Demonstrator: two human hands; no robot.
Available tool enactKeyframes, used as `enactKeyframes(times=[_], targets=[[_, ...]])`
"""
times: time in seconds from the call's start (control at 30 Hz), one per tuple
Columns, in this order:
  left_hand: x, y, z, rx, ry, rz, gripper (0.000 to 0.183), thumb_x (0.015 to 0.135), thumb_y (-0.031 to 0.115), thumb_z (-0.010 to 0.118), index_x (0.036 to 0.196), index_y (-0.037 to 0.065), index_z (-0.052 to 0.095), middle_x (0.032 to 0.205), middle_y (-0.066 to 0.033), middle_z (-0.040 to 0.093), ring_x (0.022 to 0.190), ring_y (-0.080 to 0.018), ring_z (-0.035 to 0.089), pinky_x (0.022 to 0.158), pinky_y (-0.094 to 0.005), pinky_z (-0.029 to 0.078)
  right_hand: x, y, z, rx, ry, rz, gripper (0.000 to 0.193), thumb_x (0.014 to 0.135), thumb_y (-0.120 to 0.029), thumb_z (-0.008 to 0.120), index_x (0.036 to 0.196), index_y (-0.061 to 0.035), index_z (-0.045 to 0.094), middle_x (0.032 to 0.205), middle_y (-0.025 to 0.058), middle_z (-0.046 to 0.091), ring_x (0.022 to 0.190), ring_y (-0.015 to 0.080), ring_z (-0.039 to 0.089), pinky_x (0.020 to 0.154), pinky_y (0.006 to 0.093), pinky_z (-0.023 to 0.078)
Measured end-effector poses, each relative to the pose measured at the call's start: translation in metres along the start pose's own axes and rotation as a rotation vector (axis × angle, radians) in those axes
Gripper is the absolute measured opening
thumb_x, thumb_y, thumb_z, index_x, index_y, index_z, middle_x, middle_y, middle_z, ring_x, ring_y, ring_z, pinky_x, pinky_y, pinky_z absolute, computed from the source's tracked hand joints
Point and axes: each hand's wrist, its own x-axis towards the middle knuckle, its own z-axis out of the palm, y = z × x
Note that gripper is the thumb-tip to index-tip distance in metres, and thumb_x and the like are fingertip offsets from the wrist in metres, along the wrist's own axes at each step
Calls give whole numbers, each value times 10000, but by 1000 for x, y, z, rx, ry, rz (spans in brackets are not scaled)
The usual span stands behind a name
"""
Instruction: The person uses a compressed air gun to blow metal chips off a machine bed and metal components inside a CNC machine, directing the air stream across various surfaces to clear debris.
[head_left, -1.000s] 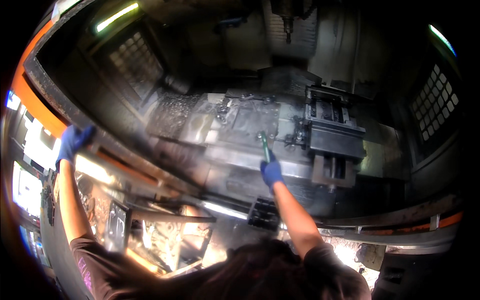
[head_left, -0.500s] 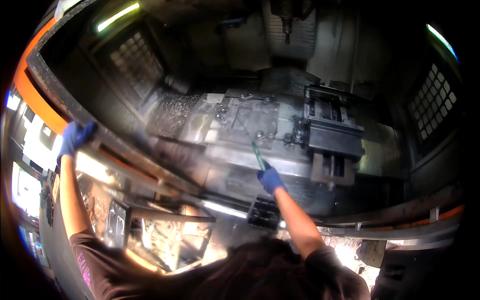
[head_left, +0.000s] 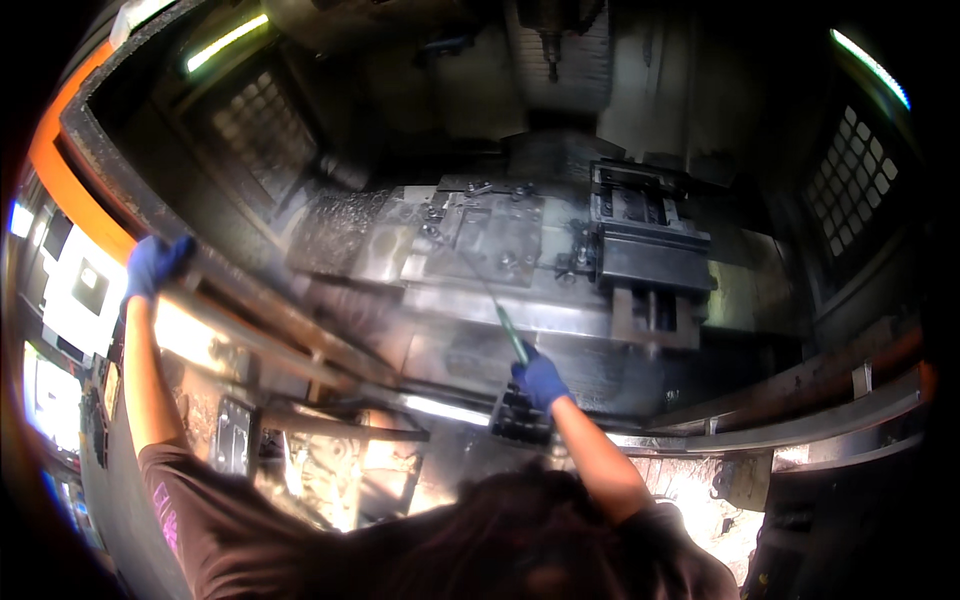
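Observation:
My left hand (head_left: 153, 268), in a blue glove, is closed over the edge of the machine's door frame (head_left: 215, 270) at the left. A slim green-handled tool with a long thin rod (head_left: 511, 333) is gripped in my blue-gloved right hand (head_left: 541, 378). Its rod points away and to the left, over the front of the machine table; the tip is too blurred to make out. Beyond it lies a flat metal plate (head_left: 490, 235) with several bolts and clamps around it. To the right of the plate stands a machine vise (head_left: 655, 257).
A spindle with a tool (head_left: 551, 58) hangs at the back. Curly metal chips (head_left: 340, 230) cover the table's left end. A black slotted tray (head_left: 520, 415) sits near the front sill, under my right wrist. The front rail (head_left: 800, 425) runs along the right.
The view has shifted slightly, so the table and vise appear further left and higher. The green-handled tool has drawn back a little toward me. My left hand keeps its hold on the frame.

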Motion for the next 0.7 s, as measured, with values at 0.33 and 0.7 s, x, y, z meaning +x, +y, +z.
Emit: enactKeyframes(times=[0.33,0.7], targets=[[2,-9,2,92,19,41,640,811,634,517,650,39,688,675,-202,634,709,-361,647,686,-435,497,-47,-9,9,-169,36,-149,559,833,-232,590,1343,-63,434,937,250,633,792,363,635,716,415,502],[-2,-13,2,69,14,37,576,797,599,556,679,54,700,709,-190,650,734,-357,650,685,-429,500,-81,-53,42,-126,31,30,531,811,-188,607,1328,-217,492,882,201,645,754,321,630,691,394,494]])
